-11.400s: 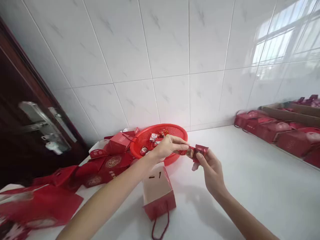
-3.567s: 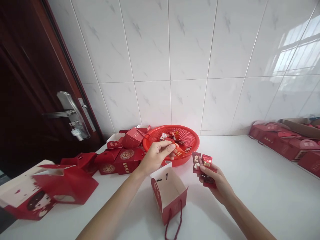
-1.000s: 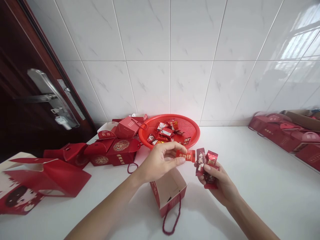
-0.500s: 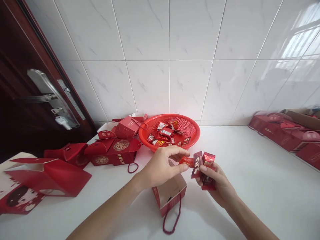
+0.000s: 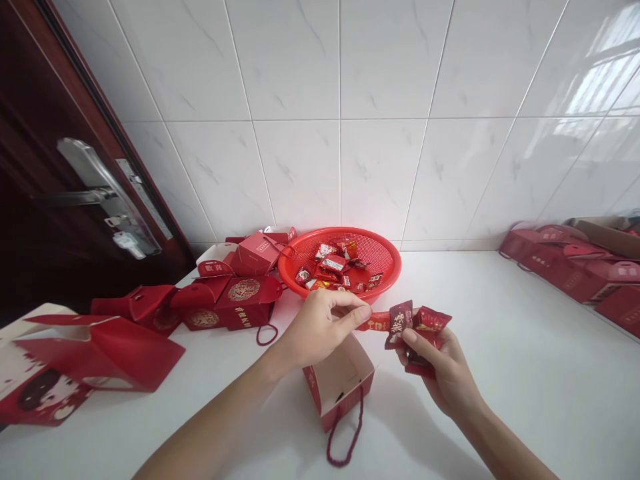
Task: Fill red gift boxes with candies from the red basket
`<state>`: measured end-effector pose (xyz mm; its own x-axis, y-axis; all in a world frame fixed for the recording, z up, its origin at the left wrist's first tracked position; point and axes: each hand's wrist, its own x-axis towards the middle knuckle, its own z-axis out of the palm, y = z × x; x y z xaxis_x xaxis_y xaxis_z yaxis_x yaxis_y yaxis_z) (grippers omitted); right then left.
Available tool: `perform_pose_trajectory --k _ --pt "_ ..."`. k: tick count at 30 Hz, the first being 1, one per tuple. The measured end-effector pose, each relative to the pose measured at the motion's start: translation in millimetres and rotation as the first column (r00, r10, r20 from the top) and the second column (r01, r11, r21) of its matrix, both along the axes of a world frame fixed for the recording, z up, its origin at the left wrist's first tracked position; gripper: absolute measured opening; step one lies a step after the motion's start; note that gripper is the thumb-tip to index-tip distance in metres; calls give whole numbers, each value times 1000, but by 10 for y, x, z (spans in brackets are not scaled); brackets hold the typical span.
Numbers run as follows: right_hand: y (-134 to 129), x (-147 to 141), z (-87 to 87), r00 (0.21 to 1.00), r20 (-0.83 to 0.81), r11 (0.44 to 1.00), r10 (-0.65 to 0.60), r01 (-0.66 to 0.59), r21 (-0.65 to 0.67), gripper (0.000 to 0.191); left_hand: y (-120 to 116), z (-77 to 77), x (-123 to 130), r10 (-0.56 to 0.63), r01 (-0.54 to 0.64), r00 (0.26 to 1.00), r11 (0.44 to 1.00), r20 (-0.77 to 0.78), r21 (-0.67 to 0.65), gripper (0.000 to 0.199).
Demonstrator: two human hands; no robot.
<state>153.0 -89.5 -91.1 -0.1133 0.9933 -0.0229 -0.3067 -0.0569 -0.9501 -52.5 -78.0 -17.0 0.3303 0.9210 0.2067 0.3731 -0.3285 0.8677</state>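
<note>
An orange-red wrapped candy (image 5: 377,321) stretches between my two hands. Its left end is pinched by my left hand (image 5: 325,327), above the back edge of an open red box (image 5: 343,377) with a dark red cord handle. Several wrapped candies (image 5: 400,323) are gathered in my right hand (image 5: 445,367), to the right of the box, with the thumb pressed on a dark red one. Behind my hands, a red mesh basket (image 5: 390,267) holds more wrapped candies (image 5: 333,265).
Red gift boxes (image 5: 250,300) crowd the left side of the white table (image 5: 500,373), with a larger one (image 5: 110,353) nearer. More red boxes (image 5: 565,267) line the right edge. A tiled wall (image 5: 383,167) rises behind; a dark door (image 5: 30,233) is at the left.
The orange-red candy now lies straighter, and my left fingers pinch its left end. The candies in my right hand have shifted slightly, the rightmost turning outward.
</note>
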Motion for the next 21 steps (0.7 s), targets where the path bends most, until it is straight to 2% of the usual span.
perform_pose_trajectory --k 6,10,13,17,21 --pt "-23 -28 47 994 -112 1000 13 -12 7 39 -23 -31 45 -16 16 992 1000 123 2 27" --pt "-46 -40 46 988 -154 1000 23 -22 14 36 -24 -44 50 -34 32 991 999 127 18 27" --pt "-32 -40 22 989 -139 999 42 -40 23 35 -34 7 10 -23 21 998 999 57 32 27" --pt "-3 -19 3 992 -116 999 54 -53 12 37 -81 181 -155 17 -9 993 997 -115 72 30" --pt "3 7 19 994 -93 998 57 -58 -2 39 -133 338 -367 -13 17 960 1000 -279 12 29"
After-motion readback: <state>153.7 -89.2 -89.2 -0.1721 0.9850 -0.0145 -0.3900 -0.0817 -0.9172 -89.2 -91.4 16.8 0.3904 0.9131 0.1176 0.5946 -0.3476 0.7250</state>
